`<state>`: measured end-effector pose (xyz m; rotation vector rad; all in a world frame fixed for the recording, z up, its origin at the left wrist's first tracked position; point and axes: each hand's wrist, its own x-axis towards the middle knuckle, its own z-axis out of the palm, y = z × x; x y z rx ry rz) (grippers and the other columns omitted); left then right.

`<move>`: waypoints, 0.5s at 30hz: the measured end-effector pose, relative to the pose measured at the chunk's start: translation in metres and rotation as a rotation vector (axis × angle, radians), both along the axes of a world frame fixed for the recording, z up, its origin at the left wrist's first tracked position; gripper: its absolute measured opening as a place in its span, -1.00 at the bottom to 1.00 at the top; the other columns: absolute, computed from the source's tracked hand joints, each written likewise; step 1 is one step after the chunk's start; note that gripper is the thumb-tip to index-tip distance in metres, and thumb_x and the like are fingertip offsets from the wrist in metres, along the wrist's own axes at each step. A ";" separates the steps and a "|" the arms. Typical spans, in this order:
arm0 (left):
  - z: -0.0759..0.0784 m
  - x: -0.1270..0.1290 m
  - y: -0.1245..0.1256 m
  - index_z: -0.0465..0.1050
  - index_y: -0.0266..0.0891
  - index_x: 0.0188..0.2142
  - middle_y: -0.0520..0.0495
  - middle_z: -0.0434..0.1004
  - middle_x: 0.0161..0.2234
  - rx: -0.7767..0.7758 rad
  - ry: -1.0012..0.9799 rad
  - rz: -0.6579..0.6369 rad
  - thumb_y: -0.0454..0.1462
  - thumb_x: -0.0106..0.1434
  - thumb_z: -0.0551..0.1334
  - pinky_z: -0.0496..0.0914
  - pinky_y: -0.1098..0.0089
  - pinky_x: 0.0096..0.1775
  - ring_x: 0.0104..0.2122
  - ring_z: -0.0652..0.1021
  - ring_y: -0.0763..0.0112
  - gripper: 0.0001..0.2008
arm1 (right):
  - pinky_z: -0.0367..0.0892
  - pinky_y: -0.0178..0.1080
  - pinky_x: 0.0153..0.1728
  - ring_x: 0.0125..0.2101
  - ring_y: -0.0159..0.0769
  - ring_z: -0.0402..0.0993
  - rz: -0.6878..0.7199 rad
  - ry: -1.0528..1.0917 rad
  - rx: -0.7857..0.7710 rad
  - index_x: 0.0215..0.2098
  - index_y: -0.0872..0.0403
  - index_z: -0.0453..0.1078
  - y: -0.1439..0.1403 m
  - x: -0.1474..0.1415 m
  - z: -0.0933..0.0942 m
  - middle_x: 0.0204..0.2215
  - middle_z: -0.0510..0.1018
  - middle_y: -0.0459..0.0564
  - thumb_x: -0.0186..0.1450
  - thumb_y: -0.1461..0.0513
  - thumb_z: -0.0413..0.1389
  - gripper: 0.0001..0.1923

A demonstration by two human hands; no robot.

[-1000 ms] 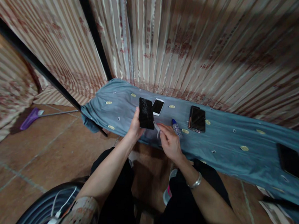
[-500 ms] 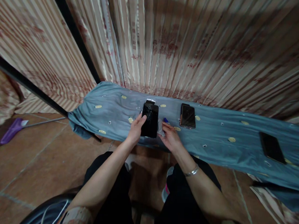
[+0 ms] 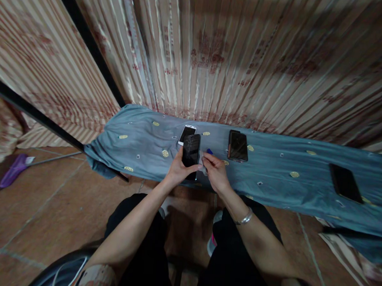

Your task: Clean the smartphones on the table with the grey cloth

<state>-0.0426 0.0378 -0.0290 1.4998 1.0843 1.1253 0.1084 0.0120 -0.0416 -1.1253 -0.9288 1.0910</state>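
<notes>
Currently a black phone is gripped by the left hand, fingers wrapped around its lower end and left edge, screen facing up and tilted slightly off the cloth. The right hand is pinched shut at the phone's right edge; a small pale item seems to be held between thumb and forefinger, too small to be identified. A bracelet is worn on the right wrist.

Progress, as a judgement: work on the held phone looks to be mid-step. The phone is already picked up and steadied, and the pinch is brought to its edge; nothing is seen peeled, opened or applied yet, so most of the handling appears to be left.

Look of the phone: dark glass, glossy, faint marks or reflections on the screen; cracks cannot be confirmed at this sharpness.

Outward from the fingers: a blue-capped small bottle is partly seen just beyond the right fingertips. A white phone lies just past the top of the held one. A second dark phone lies further right, well apart. A third dark phone lies far to the right. All are laid on a blue cloth with yellow spots. A striped curtain hangs behind. A purple broom lies on the tiled floor, far left.
</notes>
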 end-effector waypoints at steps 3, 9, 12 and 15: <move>-0.005 0.003 -0.003 0.36 -0.28 0.25 -0.28 0.56 0.11 -0.017 0.009 -0.068 0.02 -0.07 0.57 0.34 0.00 0.28 0.16 0.54 -0.06 -0.05 | 0.55 -0.03 0.00 -0.18 -0.12 0.67 -0.030 -0.123 0.066 -0.15 -0.10 0.70 0.001 -0.001 -0.001 -0.24 0.77 -0.11 0.21 -0.02 0.26 -0.68; -0.012 0.011 -0.014 0.27 -0.30 0.35 -0.36 0.49 0.23 0.007 0.023 -0.145 0.04 -0.05 0.56 0.29 -0.08 0.32 0.25 0.48 -0.16 0.05 | 0.54 -0.02 0.02 -0.12 -0.08 0.66 -0.103 -0.211 0.147 -0.12 -0.02 0.70 0.012 0.015 0.009 -0.17 0.76 -0.04 0.28 -0.05 0.20 -0.62; -0.011 0.017 -0.021 0.32 -0.29 0.32 -0.33 0.49 0.24 -0.028 -0.001 -0.183 0.01 -0.06 0.56 0.24 -0.08 0.36 0.28 0.46 -0.16 0.00 | 0.51 -0.01 0.07 -0.07 -0.06 0.64 -0.178 -0.262 0.198 -0.12 -0.01 0.69 0.016 0.025 0.015 -0.12 0.76 0.00 0.30 -0.07 0.20 -0.60; -0.003 0.021 -0.027 0.41 -0.27 0.25 -0.29 0.55 0.20 -0.120 -0.052 -0.215 -0.03 -0.09 0.56 0.24 -0.08 0.36 0.26 0.48 -0.14 -0.07 | 0.49 -0.02 0.08 -0.08 -0.08 0.64 -0.176 -0.347 0.247 -0.10 0.00 0.68 0.016 0.030 0.019 -0.13 0.75 0.00 0.33 -0.07 0.18 -0.59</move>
